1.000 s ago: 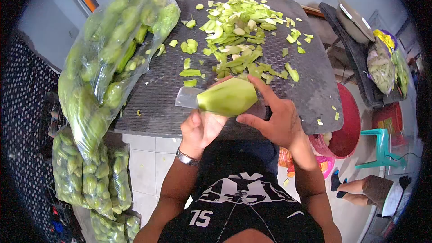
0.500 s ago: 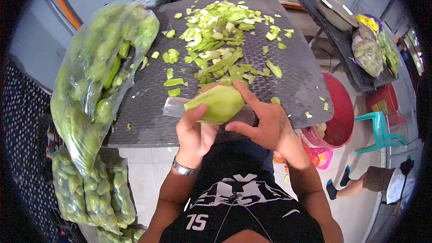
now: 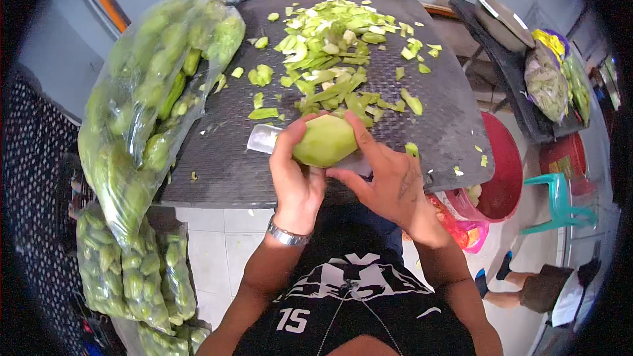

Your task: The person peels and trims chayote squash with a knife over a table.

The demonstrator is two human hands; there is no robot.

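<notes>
A pale green chayote (image 3: pixel 324 142), with smooth, peeled-looking surfaces, is held above the near part of the dark table. My left hand (image 3: pixel 295 175) wraps its left side, thumb and fingers closed against it; a metal watch circles that wrist. Against the chayote's right end rest the curled index finger and thumb of my right hand (image 3: pixel 389 175). A flat, pale, blade-like piece (image 3: pixel 264 138) sticks out left behind my left fingers. Its other end is hidden, and I cannot tell which hand supports it. Green peelings (image 3: pixel 333 46) lie heaped beyond my hands.
A clear bag of chayotes (image 3: pixel 142 99) covers the table's left side; more bagged chayotes (image 3: pixel 132 277) are below. Right of the dark table (image 3: pixel 217 171) stand a red tub (image 3: pixel 504 165) and a teal stool (image 3: pixel 560 204). Another person's legs (image 3: pixel 508 290) show at lower right.
Both hands and the chayote have shifted slightly away from my body over the table. The chayote has turned in my grip, and my left fingers now curl over its left end. The view shifted slightly.
</notes>
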